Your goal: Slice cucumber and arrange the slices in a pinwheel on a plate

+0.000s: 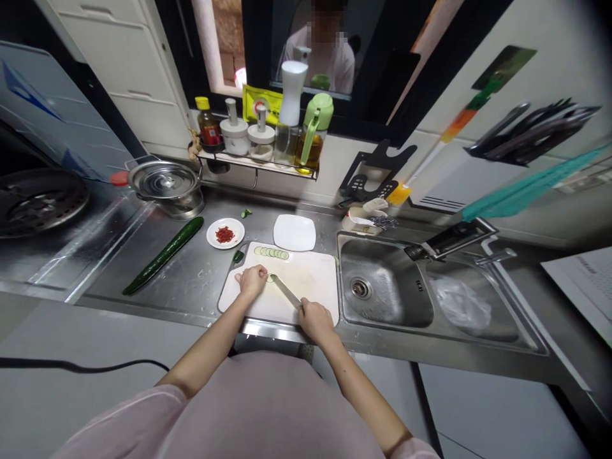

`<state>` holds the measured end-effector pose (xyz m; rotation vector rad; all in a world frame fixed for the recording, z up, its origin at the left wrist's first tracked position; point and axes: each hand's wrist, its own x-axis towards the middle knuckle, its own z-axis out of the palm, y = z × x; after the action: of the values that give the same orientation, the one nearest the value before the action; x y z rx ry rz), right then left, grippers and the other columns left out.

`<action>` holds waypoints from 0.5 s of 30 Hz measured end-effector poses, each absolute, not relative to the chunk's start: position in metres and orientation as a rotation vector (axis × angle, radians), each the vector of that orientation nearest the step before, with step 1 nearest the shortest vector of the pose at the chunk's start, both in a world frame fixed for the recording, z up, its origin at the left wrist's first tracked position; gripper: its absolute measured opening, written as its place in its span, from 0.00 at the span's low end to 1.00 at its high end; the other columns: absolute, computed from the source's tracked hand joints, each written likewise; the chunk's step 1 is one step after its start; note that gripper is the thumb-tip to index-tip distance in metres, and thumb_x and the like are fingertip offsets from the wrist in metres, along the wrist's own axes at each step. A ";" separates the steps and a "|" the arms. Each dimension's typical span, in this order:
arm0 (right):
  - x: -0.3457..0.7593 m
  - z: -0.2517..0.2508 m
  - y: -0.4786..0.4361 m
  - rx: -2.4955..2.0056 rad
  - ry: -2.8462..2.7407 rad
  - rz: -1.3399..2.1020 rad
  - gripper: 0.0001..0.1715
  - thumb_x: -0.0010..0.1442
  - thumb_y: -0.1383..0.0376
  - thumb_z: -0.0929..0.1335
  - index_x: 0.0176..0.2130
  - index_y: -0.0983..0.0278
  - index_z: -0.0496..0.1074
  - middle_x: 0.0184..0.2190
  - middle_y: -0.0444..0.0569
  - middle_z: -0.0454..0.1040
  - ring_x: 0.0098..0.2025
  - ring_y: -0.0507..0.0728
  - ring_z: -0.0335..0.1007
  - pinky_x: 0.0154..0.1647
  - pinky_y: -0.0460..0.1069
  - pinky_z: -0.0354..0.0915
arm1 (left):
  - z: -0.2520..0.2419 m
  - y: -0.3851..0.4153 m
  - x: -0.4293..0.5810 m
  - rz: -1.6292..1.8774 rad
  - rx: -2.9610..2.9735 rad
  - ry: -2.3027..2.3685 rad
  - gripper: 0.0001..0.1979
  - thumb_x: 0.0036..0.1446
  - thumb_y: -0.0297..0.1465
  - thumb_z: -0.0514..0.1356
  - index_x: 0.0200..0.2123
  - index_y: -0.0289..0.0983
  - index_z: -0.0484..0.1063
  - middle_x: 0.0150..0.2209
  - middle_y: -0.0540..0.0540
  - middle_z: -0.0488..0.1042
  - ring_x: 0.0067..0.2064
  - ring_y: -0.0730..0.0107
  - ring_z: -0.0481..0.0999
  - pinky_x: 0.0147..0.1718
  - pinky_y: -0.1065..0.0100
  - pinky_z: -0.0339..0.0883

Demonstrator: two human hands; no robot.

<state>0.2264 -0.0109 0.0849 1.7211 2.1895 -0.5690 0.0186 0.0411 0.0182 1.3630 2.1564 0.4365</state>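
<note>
My right hand (316, 320) grips a kitchen knife (287, 292) by its handle, with the blade lying across the white cutting board (239, 299) toward the upper left. By the knife's tip is a pale cucumber slice (270, 278). Just left of that slice is my left hand (252, 282), its fingertips drawn together in a pinch; whatever is between them is too small to make out. Along the board's top edge runs an overlapping row of cucumber slices (271, 253). A dark green cucumber end (238, 256) sits at the board's upper left corner.
Left of the board lie a whole cucumber (163, 255) and a white plate of chopped red pieces (225, 222). A white square dish (294, 233) stands behind the board. The sink (382, 306) is at the right, a lidded steel pot (182, 203) at the left. Above hangs a condiment shelf (258, 167).
</note>
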 end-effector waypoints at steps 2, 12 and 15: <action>0.226 0.085 -0.011 1.716 2.180 -0.580 0.17 0.64 0.66 0.56 0.46 0.65 0.69 0.38 0.57 0.77 0.42 0.60 0.74 0.39 0.50 0.60 | 0.019 0.041 0.019 0.430 1.364 2.154 0.07 0.53 0.33 0.57 0.33 0.44 0.75 0.37 0.49 0.79 0.45 0.58 0.74 0.45 0.57 0.51; 0.219 0.083 -0.016 1.671 2.173 -0.598 0.17 0.64 0.69 0.56 0.48 0.66 0.68 0.39 0.58 0.77 0.43 0.61 0.74 0.40 0.51 0.61 | 0.017 0.042 0.018 0.418 1.355 2.153 0.07 0.53 0.32 0.57 0.34 0.44 0.75 0.38 0.49 0.79 0.45 0.58 0.73 0.45 0.57 0.51; 0.216 0.083 -0.016 1.633 2.162 -0.617 0.18 0.64 0.70 0.56 0.49 0.66 0.67 0.40 0.59 0.77 0.45 0.62 0.74 0.40 0.51 0.62 | 0.015 0.042 0.018 0.431 1.363 2.147 0.07 0.53 0.32 0.57 0.33 0.44 0.75 0.37 0.49 0.79 0.45 0.58 0.73 0.45 0.57 0.51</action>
<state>0.2162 -0.0159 0.0825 1.6326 2.1620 -0.6173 0.0176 0.0418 0.0152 1.3630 2.1472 0.4307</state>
